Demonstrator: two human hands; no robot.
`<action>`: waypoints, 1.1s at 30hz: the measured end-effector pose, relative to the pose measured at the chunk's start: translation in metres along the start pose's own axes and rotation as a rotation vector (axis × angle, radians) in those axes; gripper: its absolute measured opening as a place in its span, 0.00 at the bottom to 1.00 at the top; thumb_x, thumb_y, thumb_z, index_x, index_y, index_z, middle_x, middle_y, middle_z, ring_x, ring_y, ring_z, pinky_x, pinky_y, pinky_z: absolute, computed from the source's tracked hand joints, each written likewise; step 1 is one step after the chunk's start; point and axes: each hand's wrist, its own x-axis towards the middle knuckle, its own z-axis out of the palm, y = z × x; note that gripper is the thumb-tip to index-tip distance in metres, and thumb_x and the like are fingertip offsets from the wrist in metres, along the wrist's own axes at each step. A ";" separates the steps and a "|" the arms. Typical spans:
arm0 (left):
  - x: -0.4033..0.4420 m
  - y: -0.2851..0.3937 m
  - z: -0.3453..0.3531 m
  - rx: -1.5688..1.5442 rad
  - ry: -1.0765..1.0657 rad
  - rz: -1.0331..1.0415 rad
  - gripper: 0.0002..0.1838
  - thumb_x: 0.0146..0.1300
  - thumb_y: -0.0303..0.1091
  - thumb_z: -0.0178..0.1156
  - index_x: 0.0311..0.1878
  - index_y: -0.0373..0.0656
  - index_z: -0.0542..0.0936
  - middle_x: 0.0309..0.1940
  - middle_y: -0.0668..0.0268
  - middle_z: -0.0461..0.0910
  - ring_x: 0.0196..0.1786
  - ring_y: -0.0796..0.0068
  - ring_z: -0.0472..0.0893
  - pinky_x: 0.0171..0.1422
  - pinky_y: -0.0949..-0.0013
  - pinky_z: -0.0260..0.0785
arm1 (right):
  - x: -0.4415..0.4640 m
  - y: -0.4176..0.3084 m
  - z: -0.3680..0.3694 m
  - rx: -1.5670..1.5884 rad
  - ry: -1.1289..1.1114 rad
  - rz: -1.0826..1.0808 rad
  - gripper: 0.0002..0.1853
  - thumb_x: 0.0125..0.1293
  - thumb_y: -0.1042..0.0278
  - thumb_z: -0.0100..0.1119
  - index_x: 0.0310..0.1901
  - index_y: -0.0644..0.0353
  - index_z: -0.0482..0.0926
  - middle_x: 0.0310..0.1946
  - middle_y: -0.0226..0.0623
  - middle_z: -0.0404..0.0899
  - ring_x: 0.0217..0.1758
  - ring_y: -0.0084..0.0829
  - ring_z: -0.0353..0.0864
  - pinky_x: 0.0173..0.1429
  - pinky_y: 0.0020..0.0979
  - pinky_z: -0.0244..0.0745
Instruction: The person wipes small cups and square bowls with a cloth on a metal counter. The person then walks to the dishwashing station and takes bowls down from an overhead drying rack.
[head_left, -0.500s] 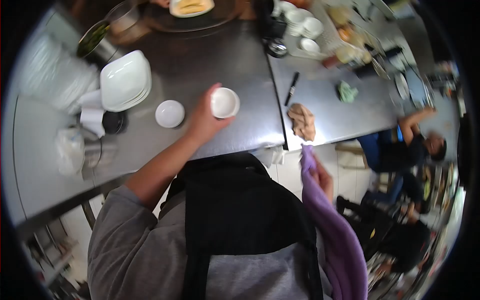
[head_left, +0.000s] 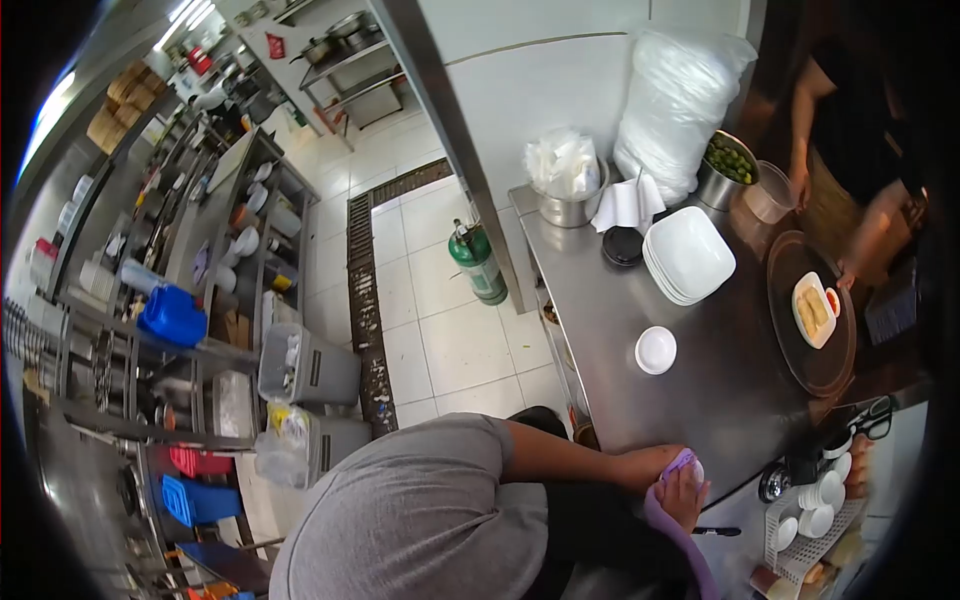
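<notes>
My left hand (head_left: 650, 466) is closed around a small white bowl (head_left: 699, 470), which is mostly hidden by fingers and cloth. Pressed against it, my right hand (head_left: 682, 498) grips a purple cloth (head_left: 686, 459) whose long end hangs down beside my apron. Both hands meet over the near edge of the steel counter (head_left: 610, 310). A second small white dish (head_left: 656, 350) sits on the counter beyond them. Further off is a stack of square white plates (head_left: 695, 250).
A black marker (head_left: 717, 531) lies near a white basket (head_left: 775, 525) of cups. Across the counter, a person's hand (head_left: 850, 272) is by a round brown tray (head_left: 785, 350) carrying a dish of rolls (head_left: 812, 310). A green gas cylinder (head_left: 478, 262) stands on the floor, left of the counter.
The view has swung left, bringing the kitchen aisle and shelves into sight. My hands, apart before, have come together, with the purple cloth now against the small bowl.
</notes>
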 end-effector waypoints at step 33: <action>0.031 0.017 -0.028 0.043 -0.392 0.051 0.36 0.40 0.36 0.75 0.55 0.40 0.71 0.48 0.54 0.74 0.53 0.54 0.74 0.59 0.59 0.67 | 0.016 -0.038 -0.092 -0.357 -0.102 0.147 0.17 0.55 0.66 0.53 0.48 0.51 0.78 0.53 0.34 0.71 0.56 0.38 0.70 0.58 0.44 0.66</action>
